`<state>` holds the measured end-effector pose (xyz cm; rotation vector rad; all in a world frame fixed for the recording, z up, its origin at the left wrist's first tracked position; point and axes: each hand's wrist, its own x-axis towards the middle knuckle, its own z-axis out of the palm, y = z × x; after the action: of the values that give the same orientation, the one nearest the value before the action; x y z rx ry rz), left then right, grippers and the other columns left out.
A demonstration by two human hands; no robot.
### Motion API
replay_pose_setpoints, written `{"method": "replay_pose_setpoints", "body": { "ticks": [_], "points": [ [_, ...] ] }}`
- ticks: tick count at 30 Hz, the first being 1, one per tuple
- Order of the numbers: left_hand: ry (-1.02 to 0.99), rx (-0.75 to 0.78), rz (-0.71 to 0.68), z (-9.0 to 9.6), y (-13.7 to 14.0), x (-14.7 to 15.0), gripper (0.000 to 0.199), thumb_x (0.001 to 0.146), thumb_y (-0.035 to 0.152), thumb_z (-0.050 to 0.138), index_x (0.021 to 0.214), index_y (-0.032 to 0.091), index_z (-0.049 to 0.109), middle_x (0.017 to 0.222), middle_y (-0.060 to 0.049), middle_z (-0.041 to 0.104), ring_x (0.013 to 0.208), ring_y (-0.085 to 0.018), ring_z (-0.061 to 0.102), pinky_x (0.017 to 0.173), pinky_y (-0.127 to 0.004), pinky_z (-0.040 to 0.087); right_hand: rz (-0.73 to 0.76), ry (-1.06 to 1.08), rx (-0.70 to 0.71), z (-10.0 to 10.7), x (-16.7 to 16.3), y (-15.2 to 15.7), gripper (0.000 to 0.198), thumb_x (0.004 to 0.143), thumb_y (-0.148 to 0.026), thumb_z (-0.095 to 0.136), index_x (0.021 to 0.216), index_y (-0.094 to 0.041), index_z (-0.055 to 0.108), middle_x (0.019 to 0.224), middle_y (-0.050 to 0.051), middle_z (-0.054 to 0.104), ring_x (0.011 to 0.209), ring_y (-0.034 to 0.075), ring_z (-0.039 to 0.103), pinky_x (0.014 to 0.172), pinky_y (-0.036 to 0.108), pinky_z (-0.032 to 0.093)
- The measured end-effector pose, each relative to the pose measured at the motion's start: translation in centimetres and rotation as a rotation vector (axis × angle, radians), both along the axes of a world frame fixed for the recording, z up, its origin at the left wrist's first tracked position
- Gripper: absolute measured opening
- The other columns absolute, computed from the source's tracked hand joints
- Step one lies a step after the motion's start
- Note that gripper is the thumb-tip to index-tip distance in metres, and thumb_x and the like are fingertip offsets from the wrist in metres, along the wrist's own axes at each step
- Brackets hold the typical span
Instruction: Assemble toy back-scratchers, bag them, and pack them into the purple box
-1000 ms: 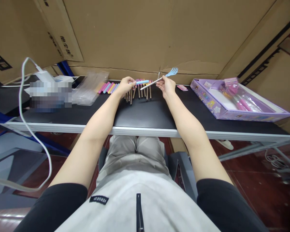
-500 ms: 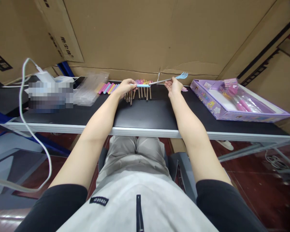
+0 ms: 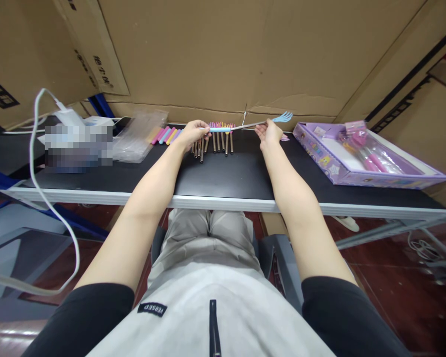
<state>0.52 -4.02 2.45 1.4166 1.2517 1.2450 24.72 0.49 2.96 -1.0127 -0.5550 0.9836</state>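
Observation:
My left hand [image 3: 194, 134] is closed around a light blue tube-shaped handle [image 3: 220, 130], held level above the black tabletop. In my right hand [image 3: 270, 134] is the thin metal rod of a back scratcher [image 3: 248, 126], pinched near its light blue claw head [image 3: 283, 117]. The rod's bare end meets the handle's right end, nearly in line; I cannot tell how deep it sits. Behind and below lie several metal rods [image 3: 217, 143] in a row, with pink, purple and yellow claw heads at the back. Left of my left hand are several coloured handles [image 3: 166, 136].
A clear plastic bag [image 3: 137, 139] lies left of the handles. Farther left are a blurred-out object [image 3: 78, 148] and a white cable [image 3: 32, 148] hanging past the table's metal front edge [image 3: 223, 202]. On the right stands a purple open box [image 3: 336, 171] with pink wrapped items inside. Cardboard rises behind.
The rod and the blue handle have come into a straighter line, their ends together. My right hand has shifted slightly to the right; my left hand is almost where it was.

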Motion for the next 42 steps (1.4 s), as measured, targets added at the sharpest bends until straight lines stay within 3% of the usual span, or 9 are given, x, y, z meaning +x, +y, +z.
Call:
{"method": "replay_pose_setpoints", "body": {
  "ticks": [6,12,17,23,29,42],
  "points": [
    [-0.008,-0.012,0.039,-0.3,0.4,0.1,0.025,0.095,0.002,0.056,0.075,0.017,0.052,0.065,0.001,0.062,0.053,-0.008,0.054,0.054,-0.024,0.031,0.03,-0.08,0.031,-0.4,0.0,0.8,0.032,0.091,-0.029,0.073,0.077,-0.02,0.045,0.067,-0.005,0.053,0.063,0.008,0.065,0.056,0.014,0.057],
    [-0.092,-0.049,-0.005,-0.1,0.0,0.1,0.025,0.094,0.002,0.056,0.073,0.017,0.053,0.065,-0.001,0.063,0.051,-0.008,0.052,0.053,-0.024,0.031,-0.009,-0.005,0.021,-0.1,-0.6,-0.1,0.027,0.094,-0.033,0.071,0.082,-0.02,0.05,0.067,-0.005,0.054,0.063,0.008,0.066,0.057,0.017,0.06],
    [-0.06,-0.072,-0.118,0.2,-0.5,0.3,0.03,0.095,0.005,0.059,0.068,0.017,0.053,0.055,0.003,0.047,0.044,-0.007,0.034,0.049,-0.025,0.022,0.044,0.011,0.021,0.0,-0.9,-0.5,0.03,0.094,-0.031,0.071,0.08,-0.021,0.046,0.065,-0.005,0.054,0.062,0.009,0.066,0.058,0.017,0.059],
    [0.017,-0.043,-0.107,0.3,-1.1,0.2,0.033,0.1,0.017,0.062,0.067,0.018,0.056,0.053,0.006,0.035,0.046,-0.007,0.023,0.052,-0.027,0.017,0.132,-0.077,0.022,0.0,-1.1,-0.7,0.029,0.09,-0.03,0.076,0.082,-0.02,0.049,0.062,-0.006,0.053,0.066,0.01,0.067,0.061,0.019,0.06],
    [-0.021,-0.019,-0.078,0.5,-1.7,0.3,0.031,0.096,0.013,0.066,0.066,0.017,0.055,0.049,0.008,0.031,0.044,-0.005,0.024,0.047,-0.023,0.013,0.152,-0.103,-0.015,0.4,-1.5,-1.3,0.036,0.098,-0.036,0.067,0.075,-0.021,0.043,0.055,-0.009,0.045,0.045,0.004,0.045,0.044,0.013,0.04],
    [-0.082,0.066,-0.075,0.7,-1.6,0.9,0.039,0.096,0.012,0.065,0.062,0.018,0.047,0.049,0.01,0.028,0.042,-0.003,0.022,0.044,-0.021,0.015,0.156,-0.037,0.012,1.4,-2.4,-3.2,0.044,0.102,-0.035,0.062,0.072,-0.022,0.033,0.052,-0.012,0.033,0.039,0.002,0.029,0.039,0.015,0.021]
  ]
}}
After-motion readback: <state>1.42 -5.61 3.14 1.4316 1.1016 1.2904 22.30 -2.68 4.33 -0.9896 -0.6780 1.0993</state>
